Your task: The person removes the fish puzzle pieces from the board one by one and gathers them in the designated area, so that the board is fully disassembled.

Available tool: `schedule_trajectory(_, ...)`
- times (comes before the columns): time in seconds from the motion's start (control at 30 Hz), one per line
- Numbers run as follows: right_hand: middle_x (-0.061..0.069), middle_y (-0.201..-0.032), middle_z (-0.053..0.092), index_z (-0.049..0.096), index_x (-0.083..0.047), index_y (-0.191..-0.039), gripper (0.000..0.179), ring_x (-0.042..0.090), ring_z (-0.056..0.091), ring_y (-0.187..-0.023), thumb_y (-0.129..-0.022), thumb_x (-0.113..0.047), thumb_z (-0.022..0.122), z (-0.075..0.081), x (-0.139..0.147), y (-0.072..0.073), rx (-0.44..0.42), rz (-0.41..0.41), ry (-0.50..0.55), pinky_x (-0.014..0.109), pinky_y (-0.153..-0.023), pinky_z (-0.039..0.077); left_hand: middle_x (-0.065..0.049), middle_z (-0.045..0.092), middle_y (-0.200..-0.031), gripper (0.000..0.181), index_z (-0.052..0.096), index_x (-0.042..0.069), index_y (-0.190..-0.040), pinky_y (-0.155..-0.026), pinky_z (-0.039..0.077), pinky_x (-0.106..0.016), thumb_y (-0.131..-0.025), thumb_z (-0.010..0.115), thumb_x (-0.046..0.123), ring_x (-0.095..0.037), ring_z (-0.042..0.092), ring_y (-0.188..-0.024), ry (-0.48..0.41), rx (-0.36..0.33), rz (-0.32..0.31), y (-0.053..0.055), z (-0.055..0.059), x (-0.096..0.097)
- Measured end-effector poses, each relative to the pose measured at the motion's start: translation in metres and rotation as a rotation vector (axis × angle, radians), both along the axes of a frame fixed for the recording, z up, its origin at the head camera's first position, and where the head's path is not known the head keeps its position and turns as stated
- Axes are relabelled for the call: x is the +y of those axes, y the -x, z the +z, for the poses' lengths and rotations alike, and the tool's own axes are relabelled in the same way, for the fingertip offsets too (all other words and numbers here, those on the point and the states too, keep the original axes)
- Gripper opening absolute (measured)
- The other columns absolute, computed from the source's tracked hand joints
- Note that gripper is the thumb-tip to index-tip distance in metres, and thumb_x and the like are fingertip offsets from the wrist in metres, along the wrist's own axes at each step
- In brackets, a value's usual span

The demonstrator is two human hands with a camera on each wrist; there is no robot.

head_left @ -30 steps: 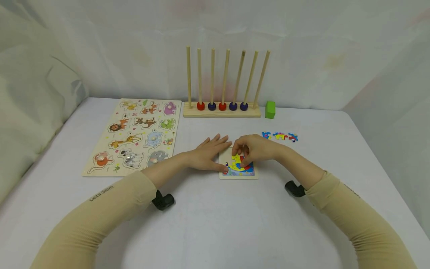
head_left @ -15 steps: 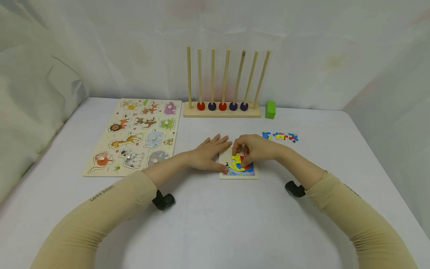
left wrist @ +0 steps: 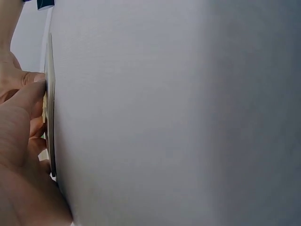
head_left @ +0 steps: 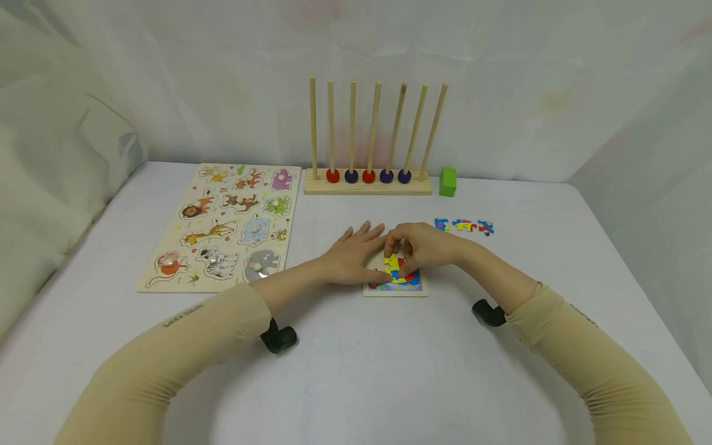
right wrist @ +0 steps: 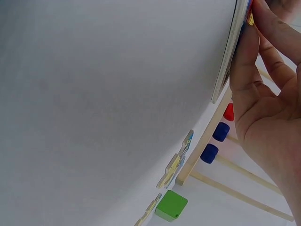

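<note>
A small wooden jigsaw tray [head_left: 421,293] with a bright yellow, red and blue picture lies flat on the white table. My left hand [head_left: 351,256] rests across its left side, fingers spread and the thumb laid over the picture. From the right, my right hand [head_left: 427,244] pinches a yellow puzzle piece [head_left: 392,263] at the picture with thumb and curled fingers. The piece is partly covered by the fingers. In the right wrist view, fingertips meet at the edge of the tray [right wrist: 228,54]. The left wrist view shows the tray [left wrist: 51,117] edge-on beside both hands.
Three loose puzzle pieces [head_left: 464,225] lie right of the tray. Behind stands a wooden rack [head_left: 367,186] with upright rods and red and dark blue beads, a green block [head_left: 447,182] beside it. An animal knob puzzle [head_left: 225,212] lies at the left.
My left hand has shifted slightly right, its thumb sliding further over the picture toward the right fingertips. The right hand stays nearly still at the puzzle piece.
</note>
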State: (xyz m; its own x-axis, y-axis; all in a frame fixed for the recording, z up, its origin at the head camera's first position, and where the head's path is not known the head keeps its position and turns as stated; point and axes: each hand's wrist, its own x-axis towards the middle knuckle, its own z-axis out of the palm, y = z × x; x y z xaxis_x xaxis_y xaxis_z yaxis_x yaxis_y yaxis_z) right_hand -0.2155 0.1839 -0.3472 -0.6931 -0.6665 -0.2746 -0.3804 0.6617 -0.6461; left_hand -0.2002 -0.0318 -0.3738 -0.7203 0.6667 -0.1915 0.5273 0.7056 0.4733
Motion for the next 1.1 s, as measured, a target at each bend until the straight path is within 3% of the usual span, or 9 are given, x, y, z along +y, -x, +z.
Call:
schedule_trajectory(0.87, 0.004, -0.101, 0.063, 0.064, -0.017, -0.107, 0.037, 0.017, 0.057, -0.075, -0.076, -0.010, 0.084, 0.0016, -0.0010, -0.0015, -0.009, -0.011, 0.004, 0.029, -0.073, 0.050, -0.004, 0.006, -0.169, 0.087, 0.022, 0.021, -0.159, -0.126, 0.001, -0.058, -0.090, 0.060, 0.059, -0.032, -0.002, -0.157, 0.038, -0.009, -0.002, -0.0024, 0.0028, 0.0012)
schedule_trajectory(1.1, 0.004, -0.104, 0.064, 0.066, -0.016, -0.108, 0.031, 0.018, 0.057, -0.081, -0.081, -0.006, 0.079, 0.0014, -0.0006, -0.0010, -0.022, 0.007, 0.019, 0.029, -0.076, 0.051, -0.004, 0.006, -0.169, 0.088, 0.022, 0.020, -0.159, -0.126, 0.001, -0.058, -0.090, 0.059, 0.059, -0.032, -0.002, -0.157, 0.046, -0.005, -0.004, -0.0016, 0.0018, 0.0012)
